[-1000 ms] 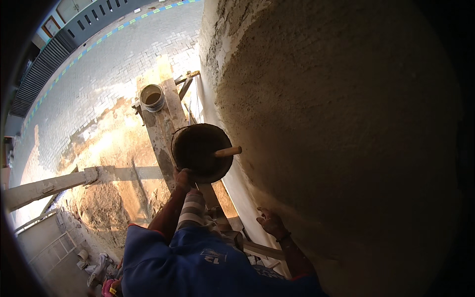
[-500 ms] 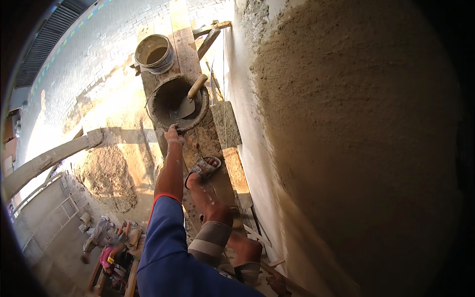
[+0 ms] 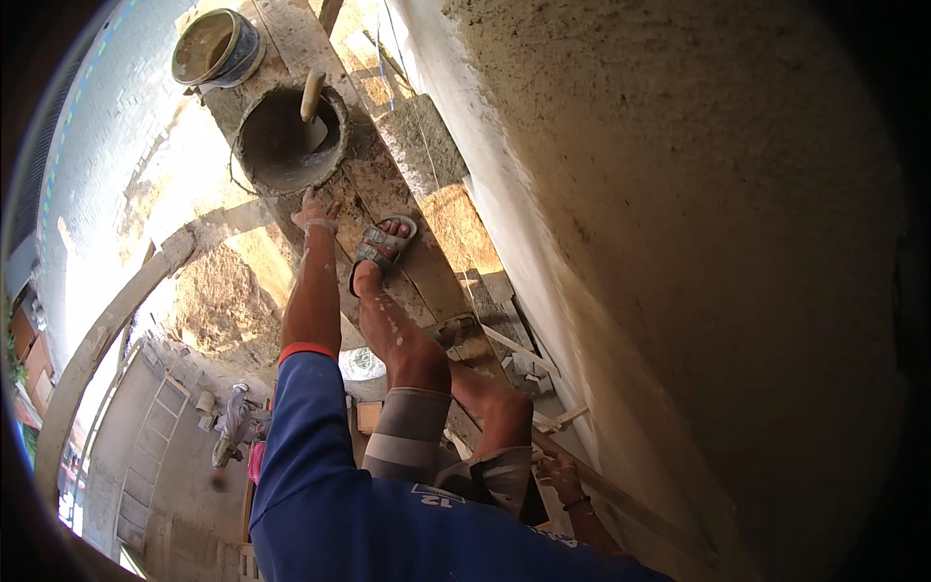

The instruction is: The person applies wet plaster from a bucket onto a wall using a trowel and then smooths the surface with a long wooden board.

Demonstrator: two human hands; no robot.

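– Where is the left hand (image 3: 315, 209)?
– It reaches far forward and grasps the near rim of the dark mortar pan (image 3: 289, 141) on the wooden plank (image 3: 407, 262). A wooden handle (image 3: 311, 94) sticks out of the pan.
– And the right hand (image 3: 562, 477)?
– Low on the right, near the plastered wall (image 3: 698, 242). I cannot tell if it is clenched or released.
– Anything more?
– A bucket (image 3: 215, 46) stands just beyond the pan.
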